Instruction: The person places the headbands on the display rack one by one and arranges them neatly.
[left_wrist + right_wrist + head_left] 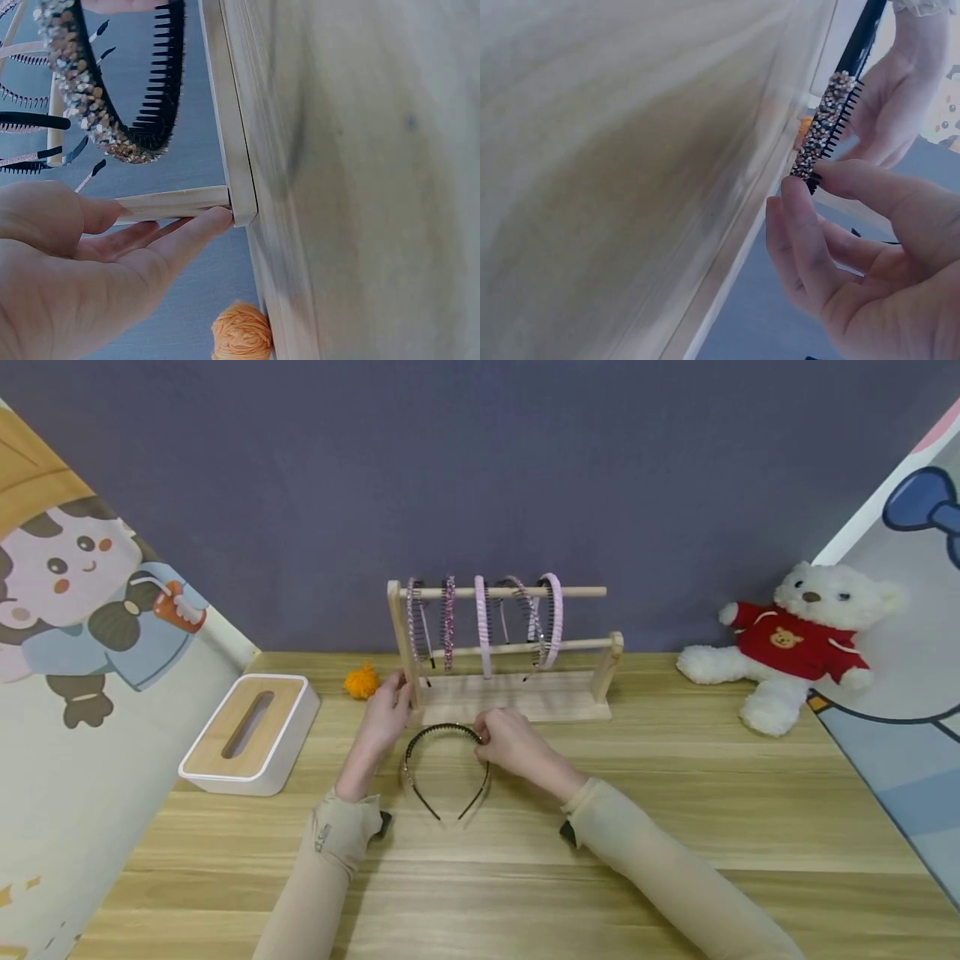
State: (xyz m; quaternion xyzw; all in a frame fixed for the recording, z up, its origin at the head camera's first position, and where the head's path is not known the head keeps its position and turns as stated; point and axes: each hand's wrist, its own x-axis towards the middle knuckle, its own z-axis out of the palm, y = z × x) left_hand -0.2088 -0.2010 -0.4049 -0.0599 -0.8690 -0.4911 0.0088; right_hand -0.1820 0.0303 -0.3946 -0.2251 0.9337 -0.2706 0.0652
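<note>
One orange pompom [241, 331] beside rack [225, 135]

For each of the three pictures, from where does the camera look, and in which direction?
Head: from above, forward and down at the wooden rack, black headband and table; both forearms and hands show.
Left wrist: beside the left hand, whose fingers touch the rack's post.
Right wrist: beside the right hand, which pinches the headband.
All three views share the headband.
</note>
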